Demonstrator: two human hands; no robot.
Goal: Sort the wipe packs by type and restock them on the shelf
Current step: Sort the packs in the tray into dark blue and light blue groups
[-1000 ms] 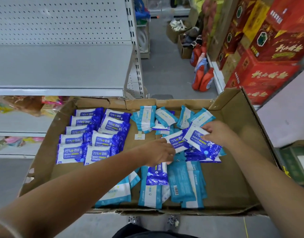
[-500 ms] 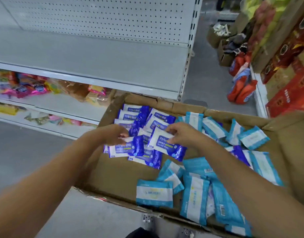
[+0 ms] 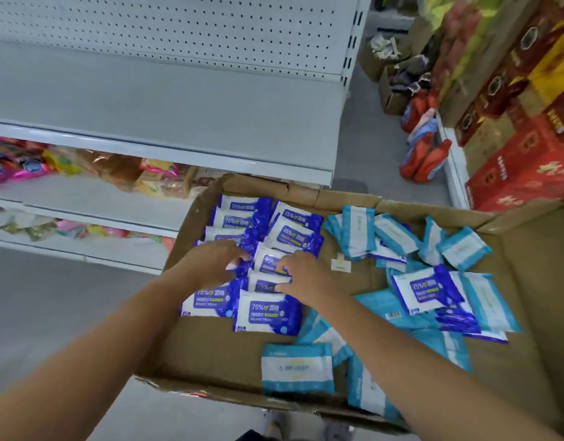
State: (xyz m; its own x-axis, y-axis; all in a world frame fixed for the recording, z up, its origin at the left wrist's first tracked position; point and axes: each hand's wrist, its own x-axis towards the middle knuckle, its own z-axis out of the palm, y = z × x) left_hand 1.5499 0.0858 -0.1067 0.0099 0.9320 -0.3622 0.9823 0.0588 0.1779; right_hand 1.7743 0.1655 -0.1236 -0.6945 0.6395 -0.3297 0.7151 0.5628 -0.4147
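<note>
A wide cardboard box [image 3: 306, 194] holds the wipe packs. Dark blue "75%" alcohol wipe packs [image 3: 268, 313] lie in two rows at its left side. Light blue packs [image 3: 298, 367] are scattered across the right and front, with one stray dark blue pack [image 3: 428, 291] on top of them. My left hand [image 3: 213, 262] rests with spread fingers on the left row of dark blue packs. My right hand [image 3: 303, 276] pinches a dark blue pack [image 3: 264, 285] in the right row between finger and thumb. The grey shelf [image 3: 178, 100] above the box is bare.
Lower shelves at the left hold colourful snack bags [image 3: 26, 163]. Red cartons [image 3: 528, 160] are stacked at the right, with orange detergent bottles [image 3: 423, 154] on the floor beside them. A small paper tag [image 3: 340, 265] lies on the box floor.
Both hands moved from the mixed pile at the right to the dark blue rows at the left, bringing a dark blue pack each. These now lie among the rows. The view swung left.
</note>
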